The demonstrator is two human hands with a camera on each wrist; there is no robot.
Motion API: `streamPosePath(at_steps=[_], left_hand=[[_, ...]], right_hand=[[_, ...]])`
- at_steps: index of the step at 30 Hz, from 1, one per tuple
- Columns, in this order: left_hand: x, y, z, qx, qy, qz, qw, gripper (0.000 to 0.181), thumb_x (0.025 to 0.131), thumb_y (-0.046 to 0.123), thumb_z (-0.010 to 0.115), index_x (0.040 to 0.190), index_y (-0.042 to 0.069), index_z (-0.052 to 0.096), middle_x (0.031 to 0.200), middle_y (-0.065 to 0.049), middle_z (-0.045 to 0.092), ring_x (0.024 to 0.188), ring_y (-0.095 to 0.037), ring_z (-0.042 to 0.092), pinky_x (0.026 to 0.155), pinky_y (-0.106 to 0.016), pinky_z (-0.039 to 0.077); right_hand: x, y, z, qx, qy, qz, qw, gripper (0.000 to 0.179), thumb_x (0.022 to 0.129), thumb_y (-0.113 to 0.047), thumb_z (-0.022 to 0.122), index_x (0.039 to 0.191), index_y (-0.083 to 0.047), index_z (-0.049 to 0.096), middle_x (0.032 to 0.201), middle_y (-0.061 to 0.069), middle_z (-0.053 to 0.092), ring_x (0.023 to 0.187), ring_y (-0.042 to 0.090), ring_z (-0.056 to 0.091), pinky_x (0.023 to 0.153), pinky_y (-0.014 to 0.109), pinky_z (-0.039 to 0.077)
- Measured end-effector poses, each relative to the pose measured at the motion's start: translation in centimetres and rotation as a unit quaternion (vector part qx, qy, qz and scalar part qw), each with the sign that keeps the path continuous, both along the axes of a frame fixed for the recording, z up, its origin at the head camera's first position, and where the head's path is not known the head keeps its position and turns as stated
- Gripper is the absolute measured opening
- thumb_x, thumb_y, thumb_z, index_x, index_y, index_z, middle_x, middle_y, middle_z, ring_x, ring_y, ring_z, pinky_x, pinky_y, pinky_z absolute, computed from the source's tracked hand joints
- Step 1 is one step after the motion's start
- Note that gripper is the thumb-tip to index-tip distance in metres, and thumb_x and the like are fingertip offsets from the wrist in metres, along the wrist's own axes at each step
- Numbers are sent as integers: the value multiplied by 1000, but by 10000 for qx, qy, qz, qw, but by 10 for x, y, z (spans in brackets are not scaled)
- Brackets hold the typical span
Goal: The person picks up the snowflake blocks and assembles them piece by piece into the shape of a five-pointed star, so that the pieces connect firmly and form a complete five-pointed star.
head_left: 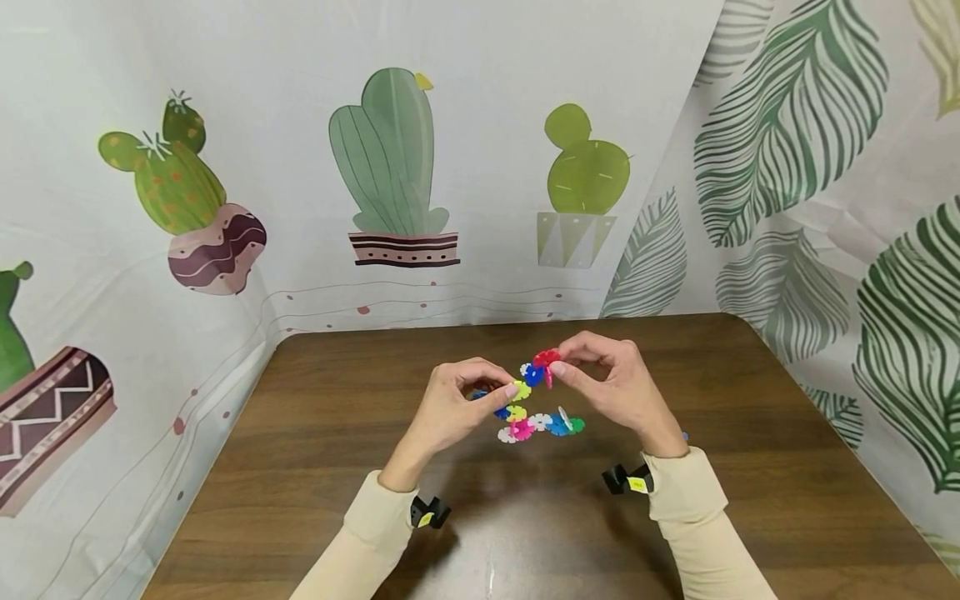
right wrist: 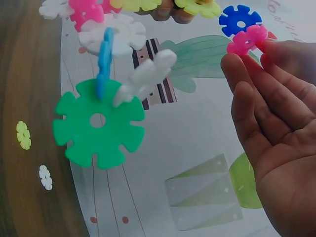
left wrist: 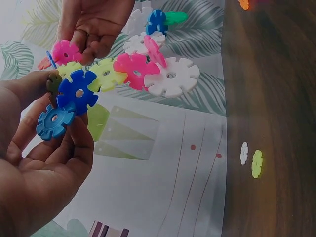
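Both hands hold up a chain of interlocking plastic snowflake discs above the table in the head view. My left hand (head_left: 453,404) pinches it near a yellow disc (head_left: 521,389). Opposite, the thumb and fingertips of my right hand (head_left: 615,383) grip the end with a red disc (head_left: 547,358), a pink disc and a blue disc (head_left: 533,373). A free branch hangs below, with a pink disc (head_left: 522,429) and a green disc (right wrist: 98,123) at its tip. The left wrist view shows blue discs (left wrist: 79,93) beside my left fingers, which partly hide the joints there.
A loose white disc (left wrist: 244,153) and a yellow disc (left wrist: 257,164) lie on the brown wooden table (head_left: 337,500). At the top of the left wrist view is an orange piece (left wrist: 244,4). Behind the table hangs a cactus-print cloth (head_left: 495,167).
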State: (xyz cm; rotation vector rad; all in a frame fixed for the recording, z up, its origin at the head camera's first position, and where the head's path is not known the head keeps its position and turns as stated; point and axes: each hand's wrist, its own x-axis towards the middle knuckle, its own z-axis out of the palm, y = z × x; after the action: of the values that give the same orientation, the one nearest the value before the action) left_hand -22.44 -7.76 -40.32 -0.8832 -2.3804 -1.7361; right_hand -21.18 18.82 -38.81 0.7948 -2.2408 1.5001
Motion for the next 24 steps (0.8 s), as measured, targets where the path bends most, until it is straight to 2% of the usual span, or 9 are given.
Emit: streamPosePath(at_steps=[4,10,12,19,24], left_hand=[[0,1,0,-13,20,-17,10000,5,94,25,86,98,22,85,96,4,81,83,-14,71,70,-39,64],[-1,3,-1,-21,161,-84,9998,5,92,23,87,95,20,85,94,3,81,83,-11,73,71,-30,63],[-1,3,-2,-38,218,-92,9997,5,91,23,88,95,20,86,92,3,81,83,-10,73,71,-29,63],[1,2,-2,-93,232,-50,9997,4,91,24,88,93,21,87,83,2,78,72,-12,68,63,-33,60],[1,1,-4,-3,322,-87,9994,4,91,23,88,92,19,87,80,2,77,69,-12,66,60,-27,55]], right_hand=[[-2,0,-2,213,30,68,9997,18,93,-2,81,106,-14,77,95,3,83,86,9,77,79,22,63],[-1,1,-2,337,-114,186,9992,17,93,-3,81,106,-13,76,94,2,82,82,16,77,74,24,63],[-1,1,-2,359,-127,240,9990,18,94,-3,81,107,-14,77,94,2,82,82,17,76,75,24,63],[-2,-1,-1,583,73,396,9975,18,94,-3,80,106,-16,80,96,2,81,82,11,70,76,25,64],[-1,-2,0,788,210,555,9951,19,94,-5,78,107,-19,80,98,1,82,88,9,72,83,27,64]])
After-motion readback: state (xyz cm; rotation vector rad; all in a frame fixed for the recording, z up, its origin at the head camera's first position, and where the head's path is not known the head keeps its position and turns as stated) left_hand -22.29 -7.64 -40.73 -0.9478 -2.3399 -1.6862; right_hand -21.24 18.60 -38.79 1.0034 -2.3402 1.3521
